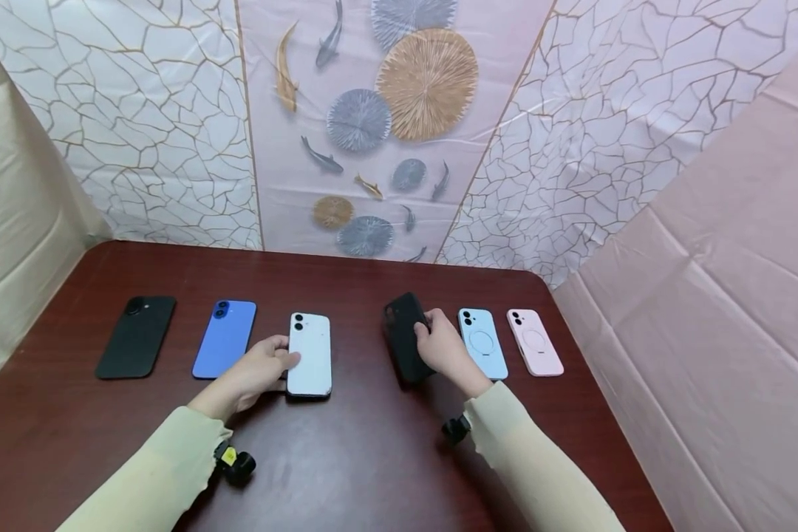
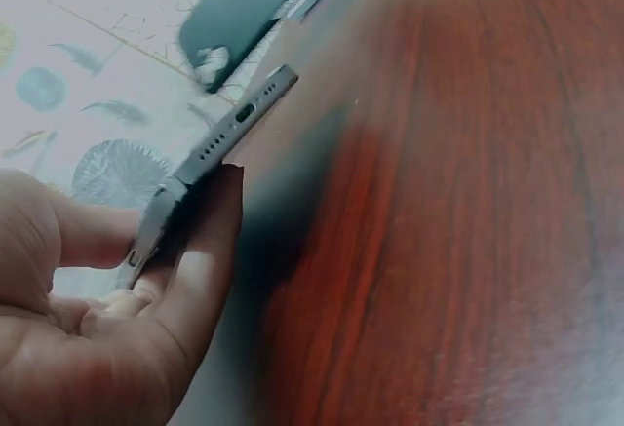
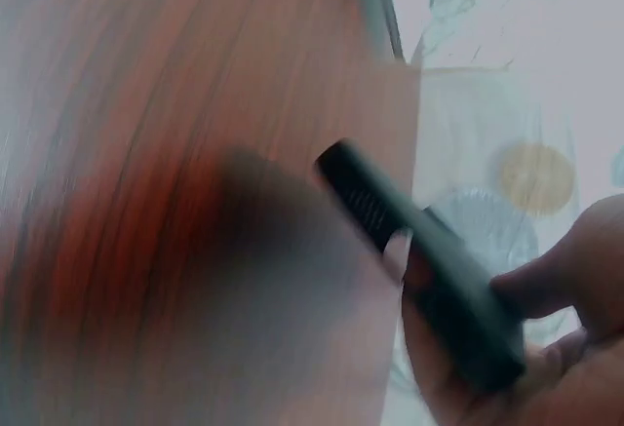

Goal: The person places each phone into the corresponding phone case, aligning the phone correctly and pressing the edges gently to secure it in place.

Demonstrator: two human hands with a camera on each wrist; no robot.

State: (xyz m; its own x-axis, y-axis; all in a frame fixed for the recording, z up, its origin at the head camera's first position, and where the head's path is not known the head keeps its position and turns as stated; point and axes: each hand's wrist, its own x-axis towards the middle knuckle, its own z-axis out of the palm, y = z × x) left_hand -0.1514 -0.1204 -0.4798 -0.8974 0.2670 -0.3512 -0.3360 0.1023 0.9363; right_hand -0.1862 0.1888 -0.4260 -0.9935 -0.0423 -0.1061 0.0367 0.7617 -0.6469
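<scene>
My left hand [image 1: 256, 369] pinches a white phone [image 1: 309, 355] by its left edge, thumb on its back and fingers beneath. In the left wrist view, the phone's bottom edge [image 2: 229, 129] with its port and speaker holes faces the camera, raised off the table. A black phone case [image 1: 404, 338] is in my right hand [image 1: 444, 343], gripped by its right side and tilted above the table. In the right wrist view, the case [image 3: 439, 275] appears edge-on and blurred, with slots along its bottom. Whether anything sits inside it, I cannot tell.
Left of the white phone lie a blue phone [image 1: 226, 338] and a black phone [image 1: 136, 338]. A light blue case [image 1: 484, 343] and a pink case [image 1: 536, 342] lie to the right, ring marks up. The dark red wooden table [image 1: 366, 458] meets patterned curtains behind.
</scene>
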